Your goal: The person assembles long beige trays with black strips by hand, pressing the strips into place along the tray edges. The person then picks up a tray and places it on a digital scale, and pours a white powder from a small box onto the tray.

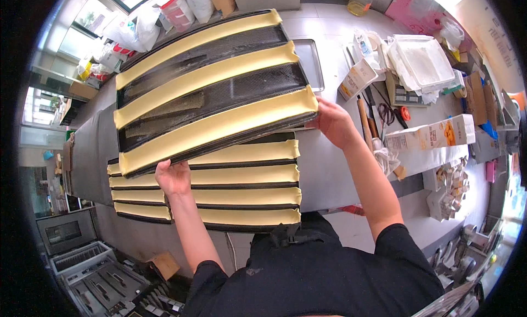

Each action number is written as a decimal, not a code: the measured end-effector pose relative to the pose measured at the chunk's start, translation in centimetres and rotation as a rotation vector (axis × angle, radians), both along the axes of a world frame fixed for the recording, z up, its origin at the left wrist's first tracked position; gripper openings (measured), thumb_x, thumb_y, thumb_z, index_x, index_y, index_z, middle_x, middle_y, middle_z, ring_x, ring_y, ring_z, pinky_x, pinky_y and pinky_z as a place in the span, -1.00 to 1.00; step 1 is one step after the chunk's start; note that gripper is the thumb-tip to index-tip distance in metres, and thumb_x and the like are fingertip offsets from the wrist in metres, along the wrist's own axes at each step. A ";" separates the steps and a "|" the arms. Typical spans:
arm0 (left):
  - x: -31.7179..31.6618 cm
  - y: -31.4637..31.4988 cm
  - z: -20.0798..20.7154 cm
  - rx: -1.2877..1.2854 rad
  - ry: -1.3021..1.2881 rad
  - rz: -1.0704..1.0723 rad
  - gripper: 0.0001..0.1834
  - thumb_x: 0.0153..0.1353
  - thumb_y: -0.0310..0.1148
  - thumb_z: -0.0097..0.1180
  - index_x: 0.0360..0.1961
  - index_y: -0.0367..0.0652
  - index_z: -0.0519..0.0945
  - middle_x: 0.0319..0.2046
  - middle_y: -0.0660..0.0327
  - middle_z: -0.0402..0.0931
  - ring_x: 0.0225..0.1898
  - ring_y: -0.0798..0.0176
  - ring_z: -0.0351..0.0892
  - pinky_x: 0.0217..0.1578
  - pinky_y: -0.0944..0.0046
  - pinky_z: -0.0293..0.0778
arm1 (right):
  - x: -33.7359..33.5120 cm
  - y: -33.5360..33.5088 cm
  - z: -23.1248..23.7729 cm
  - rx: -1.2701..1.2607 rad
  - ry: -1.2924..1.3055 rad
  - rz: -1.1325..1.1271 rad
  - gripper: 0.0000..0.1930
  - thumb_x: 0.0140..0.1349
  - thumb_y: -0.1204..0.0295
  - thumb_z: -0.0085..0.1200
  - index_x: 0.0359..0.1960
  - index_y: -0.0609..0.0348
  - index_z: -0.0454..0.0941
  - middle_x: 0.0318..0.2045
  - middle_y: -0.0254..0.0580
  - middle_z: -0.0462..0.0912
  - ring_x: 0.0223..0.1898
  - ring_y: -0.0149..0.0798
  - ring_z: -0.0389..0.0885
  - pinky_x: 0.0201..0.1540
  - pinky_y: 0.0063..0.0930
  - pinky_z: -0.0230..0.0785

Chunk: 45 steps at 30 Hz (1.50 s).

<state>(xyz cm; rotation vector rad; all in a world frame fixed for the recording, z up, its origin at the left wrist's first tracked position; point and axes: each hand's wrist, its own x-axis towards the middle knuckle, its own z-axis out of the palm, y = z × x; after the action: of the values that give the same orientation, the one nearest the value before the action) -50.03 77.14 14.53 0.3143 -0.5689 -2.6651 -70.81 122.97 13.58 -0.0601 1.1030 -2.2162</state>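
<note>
Here, two bare hands carry the upper tray (230, 92), a dark perforated tray with three pale yellow strips (206, 82) lying lengthwise in its channels. The left hand (174, 178) closes on the near edge towards its left end, its fingers partly hidden beneath; the right hand (333, 122) pinches the near right corner. The upper tray slants, right end farther from the wearer, and overlaps the far left part of the lower tray (247, 227); whether the two touch cannot be told. The lower tray, with four similar strips, lies on the grey tabletop (329, 171), close to the wearer's body.

Beyond the right forearm lie a rolling pin (364, 119), scissors (387, 113) and a carton (431, 134) on its side. A white tub (422, 61) stands farther back, and a metal tray (312, 67) shows partly behind the upper tray.
</note>
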 end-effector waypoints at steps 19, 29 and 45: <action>-10.6 -0.2 -7.7 0.089 -0.124 -0.233 -0.54 0.09 -0.61 0.15 0.08 -0.32 0.71 0.02 -0.03 0.81 0.07 -0.09 0.84 0.08 -0.09 0.84 | 4.3 4.1 -2.9 0.063 -0.066 -0.127 -0.13 0.31 0.45 0.46 0.61 0.18 0.25 0.29 -0.21 0.67 0.16 -0.28 0.75 0.20 -0.27 0.68; -4.1 -0.8 -4.9 0.063 -0.075 -0.079 -0.52 0.13 -0.64 0.10 0.12 -0.32 0.70 0.02 -0.05 0.82 0.03 -0.09 0.86 0.03 -0.09 0.86 | 3.5 0.5 -2.1 0.010 -0.028 -0.105 -0.23 0.40 0.40 0.38 0.59 0.16 0.31 0.21 -0.19 0.73 0.13 -0.31 0.77 0.21 -0.30 0.67; -8.8 -3.3 -9.4 0.068 -0.042 -0.223 -0.63 0.11 -0.59 0.17 -0.02 -0.35 0.73 -0.04 -0.01 0.82 0.01 -0.06 0.85 0.10 -0.06 0.81 | 5.1 0.1 -4.2 0.105 -0.081 -0.148 -0.24 0.31 0.44 0.40 0.54 0.14 0.37 0.23 -0.17 0.71 0.18 -0.27 0.73 0.24 -0.28 0.65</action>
<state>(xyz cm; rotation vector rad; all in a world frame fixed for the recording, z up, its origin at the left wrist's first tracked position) -58.85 73.86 5.14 0.3454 -0.5555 -2.9037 -65.69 123.09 9.39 0.1596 1.2109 -2.2639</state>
